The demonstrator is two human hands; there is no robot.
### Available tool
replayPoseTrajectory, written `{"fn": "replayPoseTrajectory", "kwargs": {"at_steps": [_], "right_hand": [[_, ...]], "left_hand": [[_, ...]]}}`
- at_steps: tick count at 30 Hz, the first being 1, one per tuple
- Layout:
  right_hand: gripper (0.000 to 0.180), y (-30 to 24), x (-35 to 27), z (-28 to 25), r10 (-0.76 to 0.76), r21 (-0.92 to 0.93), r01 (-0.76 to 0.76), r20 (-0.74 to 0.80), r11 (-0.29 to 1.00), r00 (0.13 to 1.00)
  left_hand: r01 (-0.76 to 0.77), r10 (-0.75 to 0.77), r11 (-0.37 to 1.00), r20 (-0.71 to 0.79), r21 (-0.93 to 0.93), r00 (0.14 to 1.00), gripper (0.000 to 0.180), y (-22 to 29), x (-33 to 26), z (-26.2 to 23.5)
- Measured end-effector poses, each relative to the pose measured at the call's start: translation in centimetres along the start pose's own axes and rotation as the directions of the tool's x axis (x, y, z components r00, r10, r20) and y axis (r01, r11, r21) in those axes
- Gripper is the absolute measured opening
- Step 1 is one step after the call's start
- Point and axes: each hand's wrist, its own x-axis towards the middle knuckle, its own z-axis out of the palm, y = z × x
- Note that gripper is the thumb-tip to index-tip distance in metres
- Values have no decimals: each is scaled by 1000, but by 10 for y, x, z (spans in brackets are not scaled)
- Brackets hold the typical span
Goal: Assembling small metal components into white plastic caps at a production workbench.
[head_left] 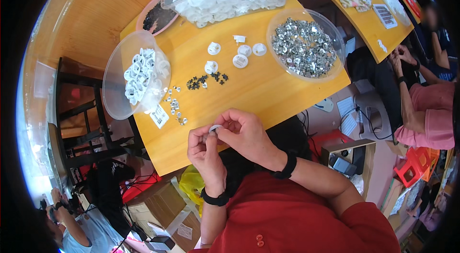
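Note:
Between both hands is a small white round plastic part (pixel 215 128), partly hidden by fingers and thumbs. My left hand (pixel 204 149) pinches it from the left, and my right hand (pixel 245 137) grips it from the right. Both are just over the near edge of the wooden table (pixel 230 95). Beyond them lie a scatter of small silvery metal pieces (pixel 175 105) and small black pieces (pixel 195 83). Several white round plastic parts (pixel 240 61) sit farther back on the tabletop.
A clear bin (pixel 235 1) heaped with white parts stands at the back. Round tubs hold white rings (pixel 139 75) at left and metal pieces (pixel 304 47) at right. Behind is a pink bowl (pixel 155 16) of black pieces. People sit at both sides.

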Motion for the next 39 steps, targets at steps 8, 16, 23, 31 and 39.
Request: {"fn": "replayPoseTrajectory", "kwargs": {"at_steps": [8, 16, 23, 31, 39], "right_hand": [[9, 3, -2, 4, -13, -9, 13, -42, 1000, 999], [10, 8, 0, 5, -11, -77, 6, -66, 997, 998], [12, 0, 3, -8, 202, 258, -220, 95, 941, 975], [13, -17, 10, -28, 306, 282, -357, 208, 891, 929], [16, -8, 8, -25, 296, 294, -332, 162, 896, 941]], "left_hand": [[-51, 51, 998, 13, 38, 999, 9, -5, 0, -2], [-6, 7, 1000, 23, -23, 1000, 8, -16, 5, -8], [83, -80, 996, 105, -21, 991, 9, -7, 3, -7], [135, -112, 988, 271, -68, 956, 29, -7, 6, -17], [-35, 13, 997, 290, 70, 957, 30, -14, 3, -18]]}}
